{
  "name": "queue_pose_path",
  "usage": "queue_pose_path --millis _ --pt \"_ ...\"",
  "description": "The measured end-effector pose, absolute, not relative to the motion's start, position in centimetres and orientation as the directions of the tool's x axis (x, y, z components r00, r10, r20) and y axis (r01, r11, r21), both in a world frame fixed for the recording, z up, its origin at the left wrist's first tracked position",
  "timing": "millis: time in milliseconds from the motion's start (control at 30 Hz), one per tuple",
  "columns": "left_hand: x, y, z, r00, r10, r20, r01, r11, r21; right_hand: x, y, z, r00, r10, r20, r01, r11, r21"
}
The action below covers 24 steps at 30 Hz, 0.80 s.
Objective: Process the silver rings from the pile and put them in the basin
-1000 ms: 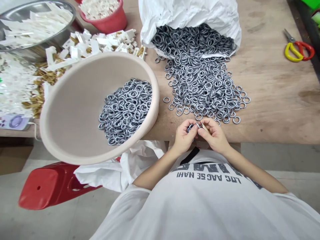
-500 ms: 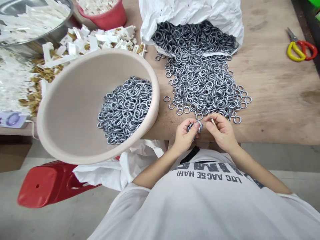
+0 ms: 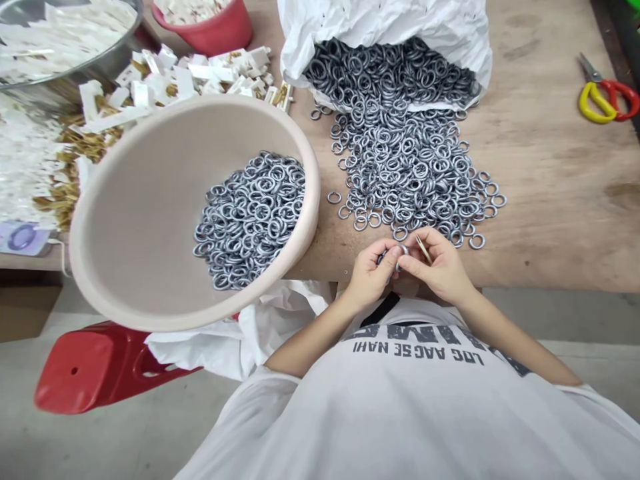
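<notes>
Close to the table's front edge, my left hand [image 3: 367,270] is closed around a few grey rings [image 3: 403,252], partly hidden by the fingers. My right hand [image 3: 443,268] is closed on a thin, pale, pointed tool [image 3: 423,249] whose exact kind I cannot make out. Its thumb tip reaches the ring at my left fingertips. Just beyond both hands lies a heap of loose grey rings [image 3: 415,160], spilling from a white sack [image 3: 380,23]. More grey rings [image 3: 250,220] fill the right side of a large beige basin [image 3: 135,220] to my left.
Scissors [image 3: 603,100] with yellow and red handles lie far right. White and gold plastic pieces [image 3: 150,87], a metal bowl [image 3: 75,73] and a red tub [image 3: 215,30] stand behind the basin. A red stool [image 3: 75,370] is below, at left.
My right hand has moved slightly left, its thumb now at the ring in my left hand. The pointed tool shows more of its length and tilts up to the left.
</notes>
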<state>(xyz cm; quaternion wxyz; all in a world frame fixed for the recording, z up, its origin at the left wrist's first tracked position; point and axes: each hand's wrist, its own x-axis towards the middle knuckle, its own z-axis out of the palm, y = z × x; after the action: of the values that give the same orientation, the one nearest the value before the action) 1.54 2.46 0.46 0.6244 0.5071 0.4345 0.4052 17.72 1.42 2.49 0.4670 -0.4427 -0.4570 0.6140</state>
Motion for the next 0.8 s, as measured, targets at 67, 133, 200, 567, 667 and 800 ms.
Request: queue_pose_path --millis 67,133,200,567,667,800 --pt "1.5 2.4 0.6 0.329 0.937 -0.116 -0.059 0.143 0.988 18.0 1.7 2.7 -0.223 0.967 -0.124 -0.191 -0.168 -0.967" --pt "1.5 2.3 0.8 0.348 0.927 -0.143 -0.083 0.182 0.98 18.2 1.9 2.7 -0.268 0.955 -0.125 -0.21 -0.184 -0.96" --pt "1.7 2.3 1.0 0.359 0.913 -0.192 -0.115 0.247 0.962 18.1 2.1 2.7 -0.27 0.954 -0.127 -0.237 -0.194 -0.952" --pt "2.0 2.6 1.1 0.354 0.892 -0.28 -0.214 0.369 0.904 17.7 2.1 2.3 -0.168 0.984 -0.063 -0.058 -0.074 -0.996" --pt "1.9 2.8 1.3 0.345 0.89 -0.299 -0.229 0.389 0.892 18.4 2.2 2.1 -0.094 0.994 0.059 0.109 0.069 -0.992" --pt "1.9 3.1 1.5 0.296 0.894 -0.337 -0.263 0.415 0.871 19.3 1.8 2.6 -0.173 0.948 0.266 0.468 0.316 -0.825"
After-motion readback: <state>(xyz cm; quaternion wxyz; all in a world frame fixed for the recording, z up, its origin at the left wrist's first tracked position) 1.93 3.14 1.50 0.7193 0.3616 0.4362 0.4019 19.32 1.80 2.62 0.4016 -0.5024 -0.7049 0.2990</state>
